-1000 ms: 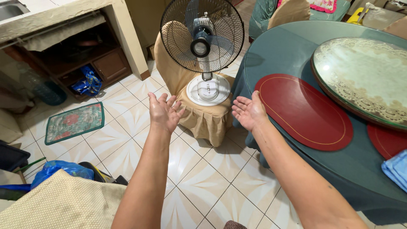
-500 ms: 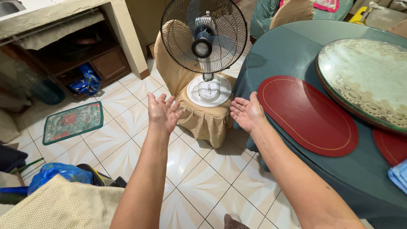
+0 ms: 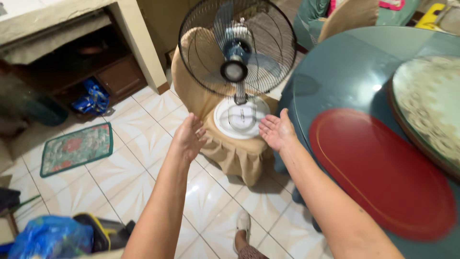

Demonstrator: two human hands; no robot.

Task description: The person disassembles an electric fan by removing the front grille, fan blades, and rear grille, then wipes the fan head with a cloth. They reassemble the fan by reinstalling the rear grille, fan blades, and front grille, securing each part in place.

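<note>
A table fan (image 3: 237, 48) with a black wire cage and blue blades stands on its round white base (image 3: 242, 117), which rests on a chair with a tan fabric cover (image 3: 235, 153). My left hand (image 3: 188, 138) is stretched out, palm turned inward, just left of the base. Just right of the base, my right hand (image 3: 276, 131) is palm up with fingers spread. Both hands are empty and close to the base without touching it.
A round table with a teal glass top (image 3: 354, 72) carries a red oval placemat (image 3: 383, 172) and a lace-covered turntable (image 3: 431, 110) at right. A small patterned mat (image 3: 76, 147) lies on the tiled floor. A blue bag (image 3: 48, 237) sits bottom left; my foot (image 3: 244, 225) shows below.
I have moved closer to the fan, which now looks larger. Both hands have advanced to either side of its white base, and my foot has come into view.
</note>
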